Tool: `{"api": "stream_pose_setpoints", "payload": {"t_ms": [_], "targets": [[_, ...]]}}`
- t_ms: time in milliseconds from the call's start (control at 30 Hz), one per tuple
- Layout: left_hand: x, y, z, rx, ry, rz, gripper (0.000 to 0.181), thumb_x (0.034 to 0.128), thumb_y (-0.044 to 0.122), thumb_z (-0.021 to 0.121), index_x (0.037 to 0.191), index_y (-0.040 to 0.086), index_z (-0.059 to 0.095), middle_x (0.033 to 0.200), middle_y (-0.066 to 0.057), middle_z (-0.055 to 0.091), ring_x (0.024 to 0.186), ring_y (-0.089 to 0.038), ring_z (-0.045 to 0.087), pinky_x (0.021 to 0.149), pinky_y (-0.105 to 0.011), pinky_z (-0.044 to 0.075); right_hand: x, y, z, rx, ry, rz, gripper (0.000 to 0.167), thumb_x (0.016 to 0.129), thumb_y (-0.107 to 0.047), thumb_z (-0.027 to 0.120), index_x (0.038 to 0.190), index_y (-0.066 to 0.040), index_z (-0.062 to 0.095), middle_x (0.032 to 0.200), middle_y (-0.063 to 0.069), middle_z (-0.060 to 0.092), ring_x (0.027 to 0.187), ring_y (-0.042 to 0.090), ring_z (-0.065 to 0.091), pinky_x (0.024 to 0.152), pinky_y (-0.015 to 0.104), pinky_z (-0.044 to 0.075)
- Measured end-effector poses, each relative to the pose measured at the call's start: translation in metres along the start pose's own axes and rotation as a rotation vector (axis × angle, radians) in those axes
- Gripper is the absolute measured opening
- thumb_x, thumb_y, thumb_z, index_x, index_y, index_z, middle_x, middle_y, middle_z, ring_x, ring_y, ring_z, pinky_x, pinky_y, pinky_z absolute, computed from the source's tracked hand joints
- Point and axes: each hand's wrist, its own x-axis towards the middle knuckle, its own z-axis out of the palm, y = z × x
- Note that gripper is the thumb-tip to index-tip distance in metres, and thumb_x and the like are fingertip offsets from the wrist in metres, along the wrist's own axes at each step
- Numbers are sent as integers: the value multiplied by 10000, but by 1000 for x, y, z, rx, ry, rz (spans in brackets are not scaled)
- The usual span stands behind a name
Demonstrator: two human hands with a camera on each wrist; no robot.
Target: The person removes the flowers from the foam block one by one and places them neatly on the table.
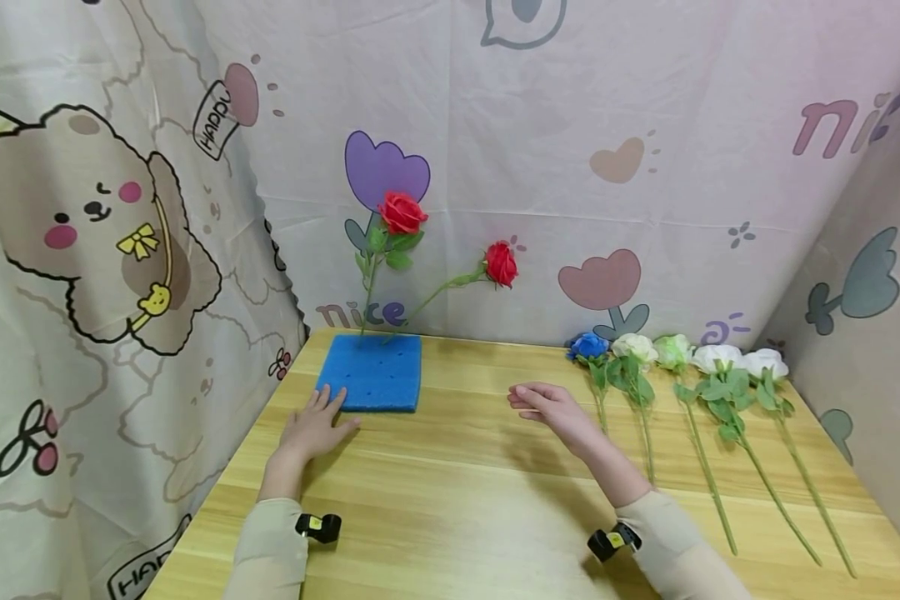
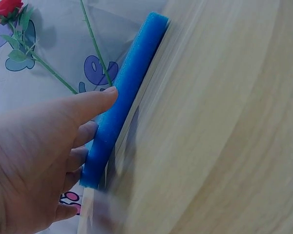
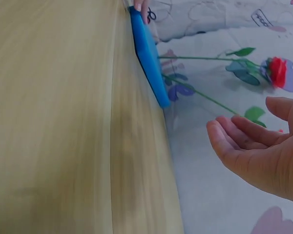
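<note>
Near the table's back left lies a blue foam block with small holes in its top. Two red roses stand in it: one rose is nearly upright, the other rose leans far to the right. My left hand rests at the block's front left corner, fingers spread and fingertips touching it; in the left wrist view the thumb lies near its edge. Above the middle of the table, my right hand holds nothing, its fingers loosely bent. It is between the block and the loose flowers.
On the right of the wooden table lie a blue rose, a cream rose, a pale green rose and two white ones, stems toward the front. A printed curtain hangs behind the table and along its sides.
</note>
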Motion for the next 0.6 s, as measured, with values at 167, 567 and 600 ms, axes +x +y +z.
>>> {"api": "stream_pose_setpoints", "payload": {"t_ms": [167, 567, 600], "targets": [[0, 0, 0, -4, -1, -5, 779, 978, 541, 468, 1558, 84, 220, 1606, -275, 93, 1483, -479, 76, 1090, -771, 104, 18, -2, 18, 38, -3, -2, 497, 1029, -266, 485, 1359, 105, 489, 1386, 303, 518, 1282, 410, 521, 1028, 381, 502], [1, 0, 1, -7, -4, -10, 788, 976, 548, 464, 1560, 84, 210, 1608, -274, 85, 1485, -476, 64, 1093, -770, 92, 60, -7, 61, 110, 23, -45, 467, 1011, -277, 525, 1314, 77, 552, 1282, 239, 619, 1247, 406, 553, 1031, 429, 496], [1, 0, 0, -7, -4, -10, 787, 976, 547, 465, 1560, 85, 210, 1608, -273, 86, 1485, -476, 64, 1094, -769, 91, 64, -7, 65, 117, 26, -44, 466, 1008, -278, 531, 1310, 76, 556, 1283, 248, 616, 1245, 407, 554, 1030, 432, 496]]}}
